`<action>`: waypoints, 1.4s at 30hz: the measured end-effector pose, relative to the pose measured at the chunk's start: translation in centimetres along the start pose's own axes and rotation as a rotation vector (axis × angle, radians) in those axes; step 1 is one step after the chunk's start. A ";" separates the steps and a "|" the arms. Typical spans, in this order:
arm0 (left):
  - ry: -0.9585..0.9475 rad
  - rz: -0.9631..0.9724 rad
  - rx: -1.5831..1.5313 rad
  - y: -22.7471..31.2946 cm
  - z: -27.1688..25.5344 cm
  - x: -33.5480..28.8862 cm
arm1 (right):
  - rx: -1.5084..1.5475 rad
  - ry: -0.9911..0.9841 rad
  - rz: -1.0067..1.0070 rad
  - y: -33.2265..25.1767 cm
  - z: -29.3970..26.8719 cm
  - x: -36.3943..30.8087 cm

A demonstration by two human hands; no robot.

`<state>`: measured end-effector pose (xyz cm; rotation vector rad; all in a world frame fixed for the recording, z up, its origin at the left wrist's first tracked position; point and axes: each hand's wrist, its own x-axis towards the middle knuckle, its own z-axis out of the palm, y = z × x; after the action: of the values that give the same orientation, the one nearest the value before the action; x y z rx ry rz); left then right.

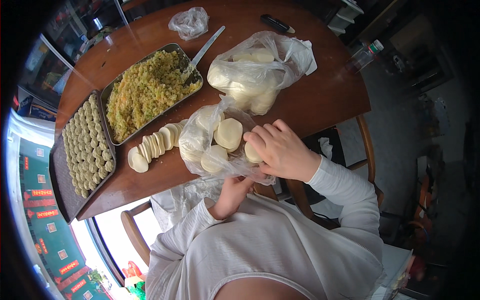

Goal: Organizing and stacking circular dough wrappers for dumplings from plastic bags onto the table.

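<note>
My right hand [282,150] rests on a clear plastic bag [200,135] at the near edge of the round brown table [325,95]. Its fingers close on a small stack of round white dumpling wrappers [252,152]. More wrapper stacks [229,133] lie inside the same bag. My left hand [232,192] sits below the table edge and grips the bag's lower end. Both arms wear white sleeves.
A row of loose wrappers [155,145] lies left of the bag. Behind are a metal tray of yellow-green filling [147,90] with a metal utensil [202,52], a dark tray of folded dumplings [87,145], a second wrapper bag [255,75], a crumpled bag [189,22], and a bottle [367,55].
</note>
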<state>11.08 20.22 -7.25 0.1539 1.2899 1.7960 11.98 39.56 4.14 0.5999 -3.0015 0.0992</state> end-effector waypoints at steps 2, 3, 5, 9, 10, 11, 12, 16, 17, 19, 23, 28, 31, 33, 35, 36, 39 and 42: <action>0.000 0.021 -0.067 -0.7 -0.3 0.2 | -0.019 -0.010 -0.002 0.0 0.0 -0.1; -0.014 0.011 -0.102 -1.0 -0.5 0.2 | -0.021 -0.022 -0.003 -0.1 0.0 -0.1; -0.011 0.019 -0.144 -1.3 -0.6 0.2 | -0.011 -0.031 -0.003 -0.1 0.1 -0.2; 0.000 0.095 -0.116 -1.8 -0.6 0.2 | 0.062 -0.028 -0.019 -0.1 0.1 -0.2; -0.012 0.116 -0.096 -1.9 -0.7 0.2 | 0.087 -0.030 -0.027 -0.1 -0.2 -0.2; -0.012 0.138 -0.097 -1.7 -0.5 0.1 | 0.140 -0.050 -0.011 0.1 -0.5 -0.1; -0.011 0.161 -0.099 -1.4 -0.2 -0.1 | 0.192 -0.070 0.005 0.4 -0.9 -0.2; 0.003 0.205 -0.088 -1.4 0.0 0.0 | 0.308 -0.066 0.038 1.5 -1.4 -0.4; -0.012 0.211 -0.100 -1.9 -0.1 0.2 | 0.333 -0.057 0.041 1.7 -1.6 -0.2; -0.041 0.224 -0.125 -3.2 -0.5 0.5 | 0.382 -0.039 0.046 1.9 -2.0 0.0; -0.093 0.156 -0.050 -1.9 0.4 0.3 | 0.355 0.021 0.046 2.0 -1.0 -0.1; -0.059 0.159 -0.013 -2.1 0.8 0.3 | 0.086 0.155 -0.037 0.2 0.0 -0.7; -0.095 0.206 -0.064 -2.7 0.7 0.5 | 0.030 0.268 -0.114 0.9 0.4 -0.8; -0.103 0.210 -0.058 -2.4 0.7 0.5 | 0.003 0.316 -0.158 1.4 0.5 -0.7; -0.098 0.217 -0.061 -2.4 0.7 0.5 | -0.031 0.325 -0.190 1.7 0.4 -0.7; -0.090 0.221 -0.066 -2.4 0.8 0.4 | -0.048 0.329 -0.201 1.8 0.4 -0.7; -0.073 0.208 -0.052 -1.3 1.3 0.1 | -0.093 0.360 -0.242 2.5 0.9 -0.9; -0.088 0.180 -0.046 -1.1 1.2 0.0 | -0.104 0.409 -0.293 3.5 1.7 -0.9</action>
<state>12.42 21.13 -7.63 0.3289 1.2030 1.9472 11.32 43.02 2.21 0.8782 -2.4834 0.0405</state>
